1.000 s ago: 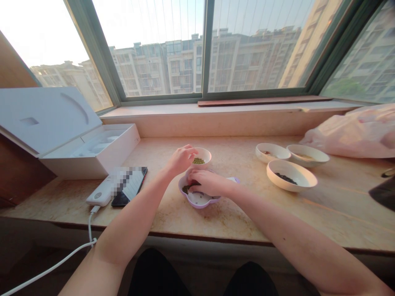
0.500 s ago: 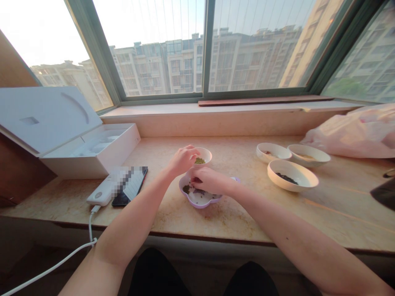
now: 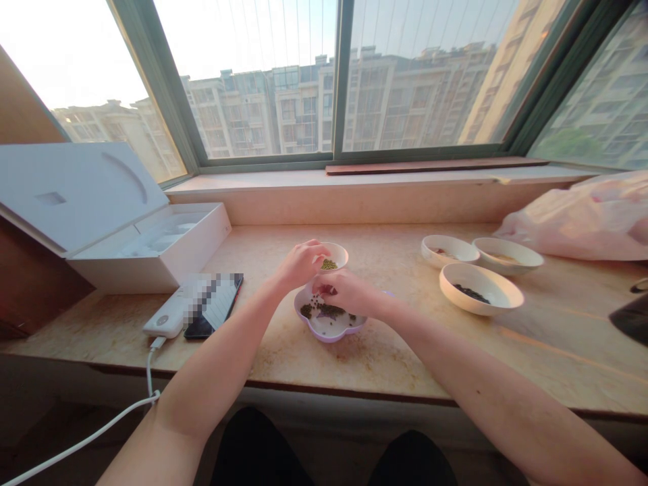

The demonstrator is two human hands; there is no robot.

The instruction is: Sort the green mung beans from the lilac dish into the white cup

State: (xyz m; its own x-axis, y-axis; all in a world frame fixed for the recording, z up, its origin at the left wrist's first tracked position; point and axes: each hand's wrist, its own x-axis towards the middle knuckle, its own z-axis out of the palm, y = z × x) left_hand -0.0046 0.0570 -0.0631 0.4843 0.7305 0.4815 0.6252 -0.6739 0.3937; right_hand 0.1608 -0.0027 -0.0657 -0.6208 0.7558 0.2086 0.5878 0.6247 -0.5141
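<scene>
My left hand (image 3: 302, 262) curls over the left rim of a small white bowl (image 3: 342, 256), fingers closed on its edge. Green beans (image 3: 329, 264), seemingly mung beans, lie in that bowl. Just in front stands a lilac-rimmed, flower-shaped dish (image 3: 331, 335), with dark little beans (image 3: 328, 310) scattered across its bottom. Over the dish's back part, my right hand (image 3: 344, 294) has its fingers bent together close to the beans. Whatever sits between those fingertips is too small to make out.
To the right are three white bowls, the nearest (image 3: 480, 290) with dark seeds, beside a pale plastic bag (image 3: 582, 216). An open white box (image 3: 146, 250), a power bank (image 3: 167, 312) with a cable and a phone (image 3: 215, 310) lie left. A window stands behind the counter.
My right hand has risen slightly and pulled back from the dish's bottom, so more dark beans show beneath it. My left hand stays at the bowl.
</scene>
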